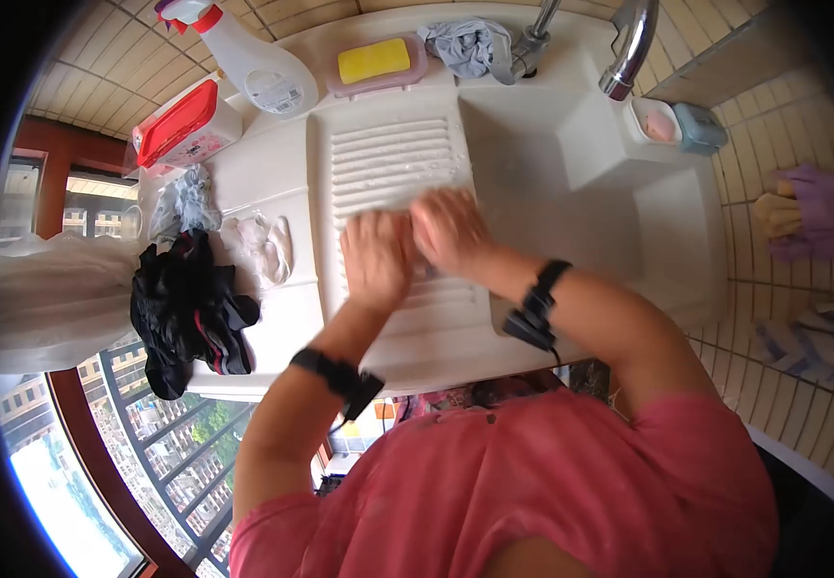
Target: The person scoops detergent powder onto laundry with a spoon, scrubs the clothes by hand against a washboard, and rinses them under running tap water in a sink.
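Both hands meet over the ribbed white washboard built into the sink unit. My left hand is closed, fingers curled downward, knuckles up. Right beside it, my right hand is also closed, its fingers touching the left hand. Whatever lies in or under the fingers is hidden; a small pale bit shows below the right hand, too little to name. Water drops glisten on the ridges above the hands.
The sink basin lies right, under a chrome faucet. Black clothing, white cloth and grey-blue cloth lie left. Behind stand a spray bottle, red-lidded box, yellow sponge and grey rag.
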`<state>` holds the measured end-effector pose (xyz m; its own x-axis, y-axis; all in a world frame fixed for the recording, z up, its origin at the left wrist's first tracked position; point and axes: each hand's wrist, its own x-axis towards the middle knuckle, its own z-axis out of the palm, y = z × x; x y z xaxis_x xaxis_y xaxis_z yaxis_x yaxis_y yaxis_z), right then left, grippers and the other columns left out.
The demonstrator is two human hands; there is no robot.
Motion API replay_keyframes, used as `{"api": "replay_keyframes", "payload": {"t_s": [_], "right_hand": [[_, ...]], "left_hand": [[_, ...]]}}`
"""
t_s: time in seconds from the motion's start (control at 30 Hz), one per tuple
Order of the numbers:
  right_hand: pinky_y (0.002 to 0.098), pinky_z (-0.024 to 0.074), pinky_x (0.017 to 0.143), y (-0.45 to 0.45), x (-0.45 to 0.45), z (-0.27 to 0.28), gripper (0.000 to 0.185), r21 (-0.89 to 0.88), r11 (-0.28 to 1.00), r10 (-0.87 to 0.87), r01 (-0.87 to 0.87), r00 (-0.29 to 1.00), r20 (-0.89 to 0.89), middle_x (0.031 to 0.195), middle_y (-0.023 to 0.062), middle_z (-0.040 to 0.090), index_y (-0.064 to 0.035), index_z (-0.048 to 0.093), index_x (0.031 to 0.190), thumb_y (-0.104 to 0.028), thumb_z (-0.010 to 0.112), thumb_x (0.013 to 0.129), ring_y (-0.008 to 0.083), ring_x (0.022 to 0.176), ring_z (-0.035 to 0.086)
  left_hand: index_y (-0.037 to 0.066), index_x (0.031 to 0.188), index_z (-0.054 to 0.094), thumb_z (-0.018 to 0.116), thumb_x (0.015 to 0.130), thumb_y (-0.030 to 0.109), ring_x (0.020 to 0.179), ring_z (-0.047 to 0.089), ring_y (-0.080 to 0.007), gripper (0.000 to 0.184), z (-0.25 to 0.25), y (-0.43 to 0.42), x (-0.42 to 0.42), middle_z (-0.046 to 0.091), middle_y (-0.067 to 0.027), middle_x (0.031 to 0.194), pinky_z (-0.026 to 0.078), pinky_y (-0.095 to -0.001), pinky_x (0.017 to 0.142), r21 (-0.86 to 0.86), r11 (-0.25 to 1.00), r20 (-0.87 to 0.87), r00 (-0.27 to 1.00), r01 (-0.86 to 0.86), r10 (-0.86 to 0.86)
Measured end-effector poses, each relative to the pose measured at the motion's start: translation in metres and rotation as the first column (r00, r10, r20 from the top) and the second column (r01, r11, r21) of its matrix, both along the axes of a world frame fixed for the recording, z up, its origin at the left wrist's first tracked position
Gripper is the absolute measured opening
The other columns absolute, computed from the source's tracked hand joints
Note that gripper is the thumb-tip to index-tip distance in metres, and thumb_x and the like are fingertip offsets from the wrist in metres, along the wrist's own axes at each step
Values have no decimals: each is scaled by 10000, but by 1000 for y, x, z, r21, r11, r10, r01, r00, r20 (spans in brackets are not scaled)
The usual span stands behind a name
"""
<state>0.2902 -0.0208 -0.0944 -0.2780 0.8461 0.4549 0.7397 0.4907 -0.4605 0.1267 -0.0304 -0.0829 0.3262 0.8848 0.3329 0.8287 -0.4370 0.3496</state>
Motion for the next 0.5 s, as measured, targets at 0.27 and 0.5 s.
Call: {"api": "replay_keyframes", "payload": {"t_s": [0.27,0.5], "right_hand": [[483,443,797,122,-10,-2,74,56,986,-155,158,987,-44,914,136,680,-95,596,950,-150,577,905,336,872,636],[502,451,697,40,1,-13,73,31,999,48,-43,982,-183,781,116,615,-97,572,828,-102,639,799,348,750,608]], "left_hand": [[133,1094,663,567,961,284,1072,562,-316,223,-18,127,24,640,-100,1066,403,-461,950,100,957,96,960,-273,264],[108,956,671,596,940,270,936,568,-341,179,-6,35,7,630,-122,991,408,-470,824,-49,996,-49,996,-76,74]]}}
